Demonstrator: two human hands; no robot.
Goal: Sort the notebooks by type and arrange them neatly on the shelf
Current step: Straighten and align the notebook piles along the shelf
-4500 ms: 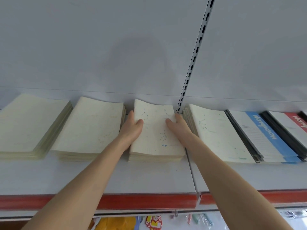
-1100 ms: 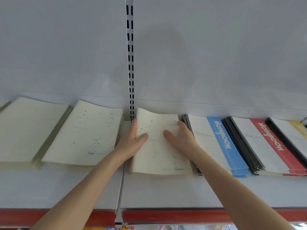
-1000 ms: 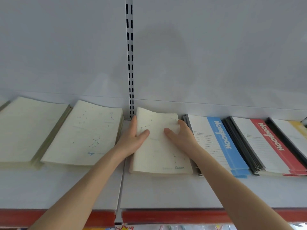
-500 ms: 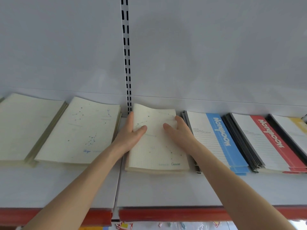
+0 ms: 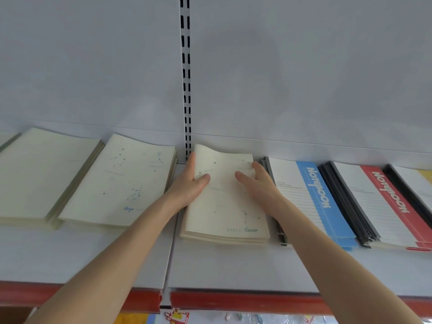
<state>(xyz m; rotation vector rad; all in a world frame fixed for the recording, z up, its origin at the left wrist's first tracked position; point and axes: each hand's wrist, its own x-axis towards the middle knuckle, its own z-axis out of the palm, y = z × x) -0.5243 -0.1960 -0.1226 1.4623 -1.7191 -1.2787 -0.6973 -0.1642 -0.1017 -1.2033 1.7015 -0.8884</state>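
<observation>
Left hand [image 5: 188, 187] lay with straight fingers along the left side of the Cancer notebook stack [image 5: 229, 206], thumb spread onto the cover. The right hand [image 5: 258, 183] pressed the opposite side, fingers slightly bent at the far corner and thumb also on the cover. That stack sat toward the shelf's [image 5: 233, 267] back edge, just right of the panel seam. The Virgo notebook stack [image 5: 121, 183] lay to its left, the blue-banded notebooks [image 5: 313, 197] just beside it on the right.

Slotted upright [image 5: 185, 90], red edge strip [image 5: 233, 300] (colourful packets [image 5: 176, 318] below)
</observation>
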